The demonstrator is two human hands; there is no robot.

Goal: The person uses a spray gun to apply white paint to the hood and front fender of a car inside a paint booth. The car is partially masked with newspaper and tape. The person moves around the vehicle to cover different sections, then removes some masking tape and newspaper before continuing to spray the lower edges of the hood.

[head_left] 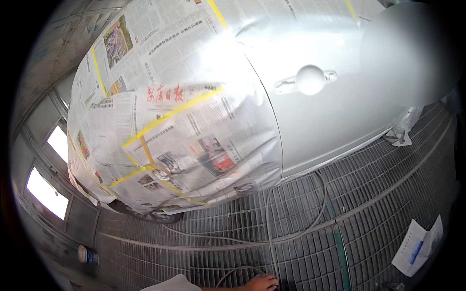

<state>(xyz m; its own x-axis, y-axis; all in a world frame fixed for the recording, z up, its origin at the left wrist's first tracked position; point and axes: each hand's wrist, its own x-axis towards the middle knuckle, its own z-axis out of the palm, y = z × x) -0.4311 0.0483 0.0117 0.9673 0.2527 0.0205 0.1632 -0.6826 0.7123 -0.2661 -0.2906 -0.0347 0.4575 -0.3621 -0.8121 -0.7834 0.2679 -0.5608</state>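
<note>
Left hand, grip unclear, near thin hose, grated floor, newspaper-masked car, bright wall panels.

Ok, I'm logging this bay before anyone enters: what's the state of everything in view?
Silver metal car door: shut, unmasked.
Printed newspaper sheets: taped on beside the door.
Yellow tape strips: stuck down.
Black rubber tyre: partly covered.
Thin grey hose: loosely looped across dark metal grating.
White printed paper sheet: creased, lying on the grating.
White rectangular wall panels: glowing brightly.
Small cylindrical bucket: contents unclear.
Person's left hand: cut off by the lower edge, grip unclear.
</note>
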